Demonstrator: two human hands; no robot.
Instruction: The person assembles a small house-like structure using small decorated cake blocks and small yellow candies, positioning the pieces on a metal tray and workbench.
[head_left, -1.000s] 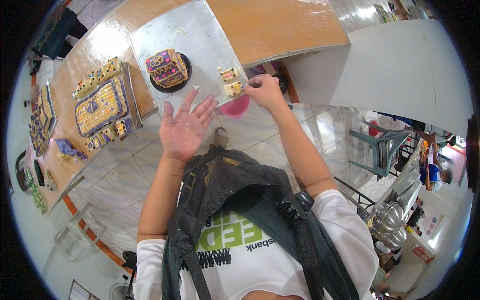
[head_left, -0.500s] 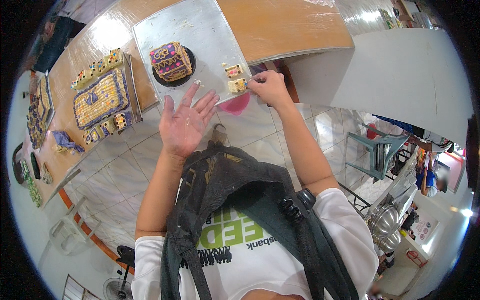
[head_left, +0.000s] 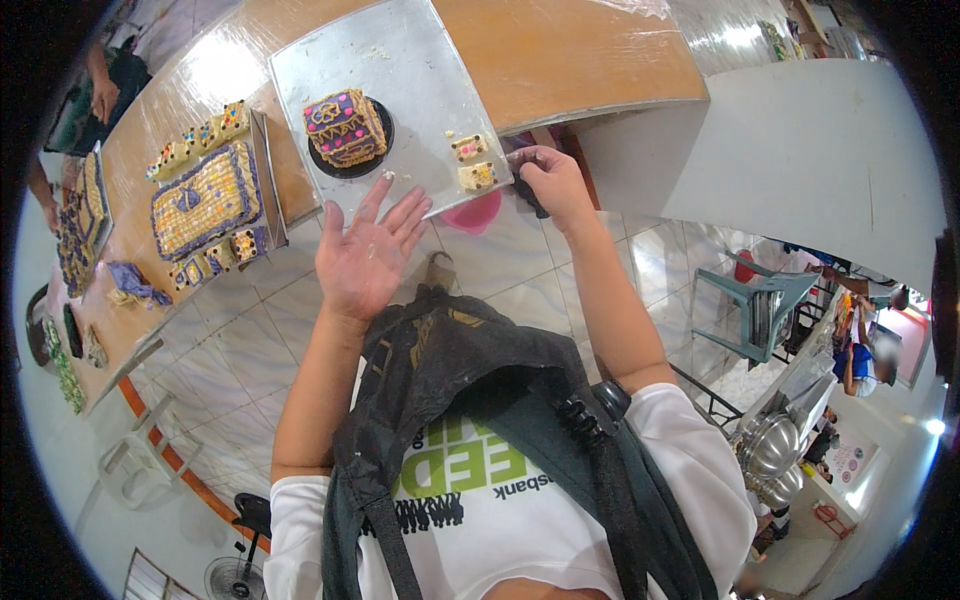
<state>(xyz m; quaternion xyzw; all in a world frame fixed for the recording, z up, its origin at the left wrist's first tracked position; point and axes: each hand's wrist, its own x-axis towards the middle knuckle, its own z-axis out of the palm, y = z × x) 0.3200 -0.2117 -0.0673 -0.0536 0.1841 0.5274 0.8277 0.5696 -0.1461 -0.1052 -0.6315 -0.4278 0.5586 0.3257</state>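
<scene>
My left hand [head_left: 365,268] is palm up with its fingers spread, just in front of the tray. Pale smears and small bits cling to its palm and fingertips. My right hand [head_left: 553,182] is beside the tray's right edge, thumb and fingers drawn together; whatever they may hold is hidden. Nearest to it on the silver tray [head_left: 425,75] lie a small cream-coloured cake piece [head_left: 478,177] with dark and yellow dots and another small cake piece [head_left: 468,148] with pink on top. A chest-shaped cake [head_left: 345,128], purple with tan piping and pink dots, sits on a round black board [head_left: 383,150].
To the left, a rectangular yellow-and-purple piped cake [head_left: 200,200] has rows of small decorated pieces beside it. A crumpled purple piping bag [head_left: 135,283] lies near the table edge. Below the tray is a pink basin [head_left: 473,213]. Another person's hand [head_left: 104,98] is at far left.
My right hand has drawn back to the right from the dotted cake piece, past the tray's edge. My left hand has barely moved. At far left, another person's hands have come into view.
</scene>
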